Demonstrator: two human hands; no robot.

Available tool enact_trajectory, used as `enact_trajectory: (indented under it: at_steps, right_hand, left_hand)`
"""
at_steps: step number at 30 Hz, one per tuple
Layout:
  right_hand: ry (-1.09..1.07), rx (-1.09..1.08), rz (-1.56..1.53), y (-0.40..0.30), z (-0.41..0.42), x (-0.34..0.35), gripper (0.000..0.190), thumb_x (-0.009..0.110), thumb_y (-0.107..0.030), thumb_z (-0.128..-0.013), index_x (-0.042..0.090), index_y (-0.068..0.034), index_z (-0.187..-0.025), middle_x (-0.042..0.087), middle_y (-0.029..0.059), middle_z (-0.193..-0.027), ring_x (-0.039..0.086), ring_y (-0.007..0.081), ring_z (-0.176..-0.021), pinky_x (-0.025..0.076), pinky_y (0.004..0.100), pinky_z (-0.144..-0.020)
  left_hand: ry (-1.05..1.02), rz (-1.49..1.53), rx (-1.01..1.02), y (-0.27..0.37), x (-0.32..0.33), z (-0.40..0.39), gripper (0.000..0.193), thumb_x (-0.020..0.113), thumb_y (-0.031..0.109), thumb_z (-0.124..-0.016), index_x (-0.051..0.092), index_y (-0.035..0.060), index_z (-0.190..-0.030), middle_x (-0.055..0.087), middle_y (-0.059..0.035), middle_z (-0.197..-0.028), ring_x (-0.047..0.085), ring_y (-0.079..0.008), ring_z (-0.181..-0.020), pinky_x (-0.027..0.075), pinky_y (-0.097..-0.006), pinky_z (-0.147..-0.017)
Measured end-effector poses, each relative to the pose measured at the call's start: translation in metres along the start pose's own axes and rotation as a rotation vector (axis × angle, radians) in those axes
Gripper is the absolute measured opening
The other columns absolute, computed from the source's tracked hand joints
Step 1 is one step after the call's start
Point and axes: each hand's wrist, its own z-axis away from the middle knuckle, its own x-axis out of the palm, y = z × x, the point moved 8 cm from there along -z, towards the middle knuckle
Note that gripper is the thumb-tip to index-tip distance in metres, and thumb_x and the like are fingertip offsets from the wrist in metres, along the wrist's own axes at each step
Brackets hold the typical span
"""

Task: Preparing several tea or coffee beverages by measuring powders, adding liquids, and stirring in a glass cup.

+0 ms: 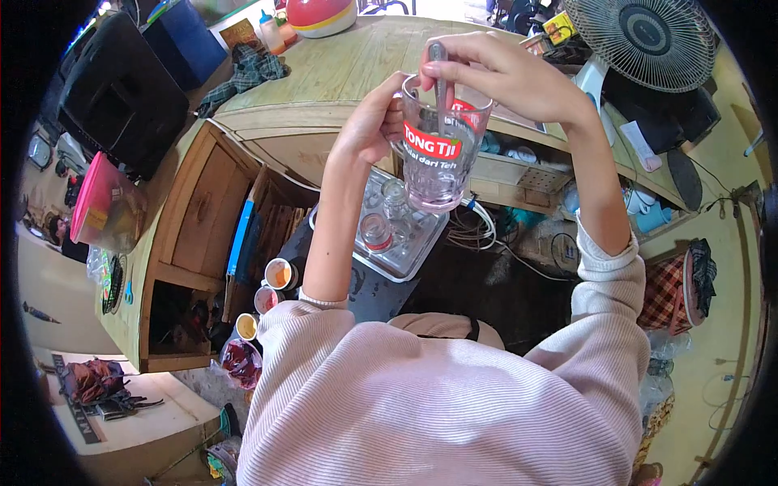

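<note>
My left hand (378,121) grips the handle of a clear glass mug (433,176) with red and white printing. The mug is raised above a metal tray and tilted slightly. Between the thumb and fingers of my right hand (510,76) is the handle of a metal spoon (439,79), its lower end down inside the mug. No coloured drink shows through the glass. Under the mug, the tray (416,264) carries a small glass with a red band (375,232) and other clear glassware (395,197), partly covered by the mug.
A wooden counter (340,67) curves around the front and left. Several cups (279,274) stand left of the tray, beside my left arm. At the upper right is a fan (644,30). Coiled cables (483,228) hang below the counter. A dark cloth (249,76) lies on top.
</note>
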Motion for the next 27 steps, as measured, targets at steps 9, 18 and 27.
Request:
enact_trajectory:
  at_steps: [9,18,27]
  right_hand:
    - [0.264,-0.144,-0.002,-0.005,0.002,-0.021,0.025,0.044,-0.023,-0.089,0.057,-0.002,-0.087,0.056,0.0046,-0.083,0.052,0.0115,-0.074,0.041,0.0249,-0.071]
    - [0.151,-0.067,0.215,0.005,0.004,-0.017,0.025,0.043,-0.023,-0.089,0.056,-0.001,-0.09,0.057,0.0049,-0.083,0.054,0.0122,-0.081,0.042,0.0268,-0.075]
    - [-0.036,-0.14,0.054,-0.004,0.001,-0.003,0.026,0.041,-0.023,-0.09,0.056,-0.002,-0.09,0.056,0.0044,-0.081,0.054,0.011,-0.075,0.041,0.0268,-0.075]
  left_hand:
    - [0.002,0.058,-0.03,-0.002,0.009,0.001,0.028,0.048,0.033,-0.085,0.056,0.0099,-0.099,0.02,0.0117,-0.051,0.017,-0.0019,-0.041,0.013,-0.0201,-0.041]
    - [-0.035,0.063,-0.013,-0.002,0.013,-0.004,0.033,0.046,0.032,-0.087,0.054,0.0045,-0.103,0.02,0.0107,-0.051,0.017,-0.002,-0.041,0.012,-0.0198,-0.04]
    - [-0.054,0.061,-0.013,-0.002,0.017,-0.005,0.034,0.045,0.031,-0.088,0.052,0.0044,-0.106,0.019,0.0103,-0.05,0.016,-0.0025,-0.04,0.012,-0.0206,-0.039]
